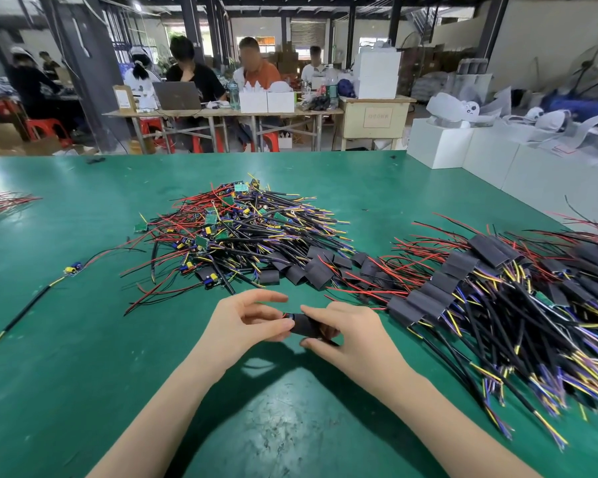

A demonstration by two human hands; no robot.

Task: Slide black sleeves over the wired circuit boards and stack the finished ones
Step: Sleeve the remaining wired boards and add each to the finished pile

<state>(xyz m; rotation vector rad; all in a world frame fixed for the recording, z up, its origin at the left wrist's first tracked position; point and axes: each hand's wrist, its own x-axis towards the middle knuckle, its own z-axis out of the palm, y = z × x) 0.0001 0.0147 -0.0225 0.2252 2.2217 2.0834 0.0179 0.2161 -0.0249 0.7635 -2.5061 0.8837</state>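
Black sleeve [306, 326] is sitting between both hands, held just above the green desk [83, 357] near its front middle. Left hand [244, 320] is pinching the sleeve's left end, its grip pressed together there with thumb and lower fingers while the index finger is stretching out straight above. Right hand [347, 331] is gripping the sleeve's right part, thumb on top and fingers curling underneath, so its grip is pinching the sleeve too. Whether a circuit board is sitting inside the sleeve cannot be told, though a bit of red is peeking out at its left opening.

Behind the hands, a tangled pile of bare wired boards [235, 232] is lying in the middle of the desk, green boards mixed with red, black, yellow and purple wires. Loose empty sleeves [311, 270] are lying along that pile's near right edge. To the right, finished sleeved boards [439, 284] are lying in an overlapping row, their wires fanning out toward the desk's right edge. One single wired board [72, 269] is lying apart on the left, its black cable running toward the near left.

Across the room, people [194, 77] are sitting at a long table [221, 113], and white boxes [463, 146] are standing beside the desk's far right corner.
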